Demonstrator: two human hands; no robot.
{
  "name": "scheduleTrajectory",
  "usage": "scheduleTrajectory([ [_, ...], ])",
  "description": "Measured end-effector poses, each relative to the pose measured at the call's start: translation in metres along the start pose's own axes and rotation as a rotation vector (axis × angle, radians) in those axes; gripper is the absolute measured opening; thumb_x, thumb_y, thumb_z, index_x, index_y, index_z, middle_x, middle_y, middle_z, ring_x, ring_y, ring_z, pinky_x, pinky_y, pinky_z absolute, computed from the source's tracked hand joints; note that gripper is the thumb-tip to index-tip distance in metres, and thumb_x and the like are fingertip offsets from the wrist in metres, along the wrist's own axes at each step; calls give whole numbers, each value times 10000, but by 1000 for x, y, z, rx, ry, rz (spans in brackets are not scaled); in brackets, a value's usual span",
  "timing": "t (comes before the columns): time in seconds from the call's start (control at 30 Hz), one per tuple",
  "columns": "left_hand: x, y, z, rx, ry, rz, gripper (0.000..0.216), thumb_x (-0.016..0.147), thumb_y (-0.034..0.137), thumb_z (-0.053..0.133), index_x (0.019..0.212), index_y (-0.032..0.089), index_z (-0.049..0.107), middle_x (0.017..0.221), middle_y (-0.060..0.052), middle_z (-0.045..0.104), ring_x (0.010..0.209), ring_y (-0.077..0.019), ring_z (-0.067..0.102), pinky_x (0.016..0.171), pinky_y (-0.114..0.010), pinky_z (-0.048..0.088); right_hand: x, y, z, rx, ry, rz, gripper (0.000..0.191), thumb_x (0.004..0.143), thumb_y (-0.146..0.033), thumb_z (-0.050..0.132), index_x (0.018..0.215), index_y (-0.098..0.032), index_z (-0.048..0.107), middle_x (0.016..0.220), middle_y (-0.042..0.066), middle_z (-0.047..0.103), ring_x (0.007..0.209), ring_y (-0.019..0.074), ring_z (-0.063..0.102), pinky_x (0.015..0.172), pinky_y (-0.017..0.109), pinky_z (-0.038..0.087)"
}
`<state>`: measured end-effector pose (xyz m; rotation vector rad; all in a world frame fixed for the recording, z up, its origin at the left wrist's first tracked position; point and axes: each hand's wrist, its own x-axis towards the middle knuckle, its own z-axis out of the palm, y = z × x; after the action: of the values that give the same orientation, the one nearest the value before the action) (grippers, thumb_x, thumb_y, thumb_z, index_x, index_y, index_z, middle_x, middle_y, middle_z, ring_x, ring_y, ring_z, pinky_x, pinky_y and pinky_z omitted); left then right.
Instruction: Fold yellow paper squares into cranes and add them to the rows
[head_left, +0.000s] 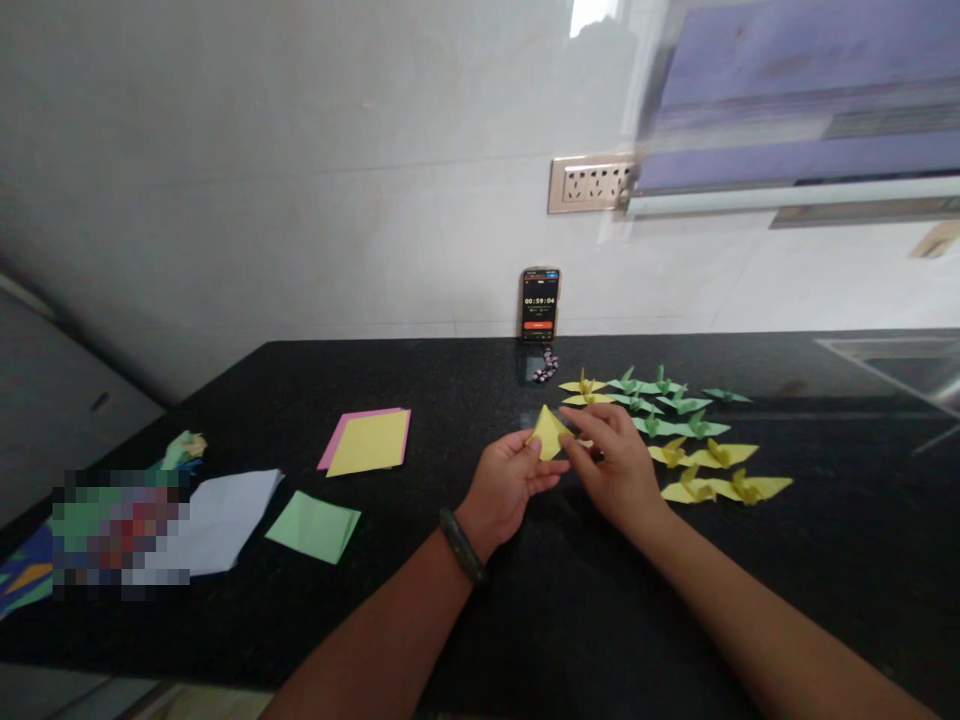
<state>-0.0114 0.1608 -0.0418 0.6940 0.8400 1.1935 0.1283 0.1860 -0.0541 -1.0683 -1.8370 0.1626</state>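
A small piece of folded yellow origami paper, shaped like a diamond with its point upward, is held above the dark counter. My left hand grips it from the left, thumb on its front and fingers beneath. From the right, my right hand touches its edge with thumb and fingertips. Just beyond my right hand stand several folded paper cranes, among them a green crane and a yellow crane. Part of the rows is hidden behind that hand.
Left of my hands lie yellow and pink sheets, a green sheet and white paper. A phone showing a timer leans on the wall, with a beaded string before it. A wall socket sits above the black counter.
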Motion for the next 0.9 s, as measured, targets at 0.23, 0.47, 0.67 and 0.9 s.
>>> scheduleTrajectory([
  [0.23, 0, -2, 2, -69, 21, -17, 172, 856, 225, 458, 925, 124, 580, 987, -105, 650, 788, -151, 656, 665, -238, 484, 3, 7, -2, -256, -31, -210, 267, 829, -208, 499, 1047, -236, 651, 1138, 123, 521, 986, 247, 497, 767, 392, 479],
  [0.47, 0, -3, 2, -67, 8, -10, 170, 846, 232, 479, 931, 125, 580, 1019, -113, 643, 830, -167, 650, 681, -249, 485, 4, 3, -4, -268, 0, -260, 233, 829, -197, 499, 984, -209, 673, 1025, 128, 551, 952, 240, 501, 760, 379, 476],
  [0.67, 1, -5, 0, -2, -13, 26, 193, 838, 256, 495, 936, 116, 584, 1075, -136, 627, 866, -180, 639, 710, -266, 474, 5, 0, -3, -170, 49, -186, 151, 804, -189, 522, 860, -199, 661, 924, 95, 548, 893, 221, 524, 774, 395, 468],
  [0.9, 0, -6, -1, 110, -61, 89, 244, 799, 301, 547, 945, 122, 624, 995, -118, 660, 882, -190, 625, 755, -297, 462, 3, 3, 0, 22, -17, 24, 66, 750, -214, 581, 776, -168, 621, 890, 95, 537, 855, 226, 543, 670, 369, 493],
])
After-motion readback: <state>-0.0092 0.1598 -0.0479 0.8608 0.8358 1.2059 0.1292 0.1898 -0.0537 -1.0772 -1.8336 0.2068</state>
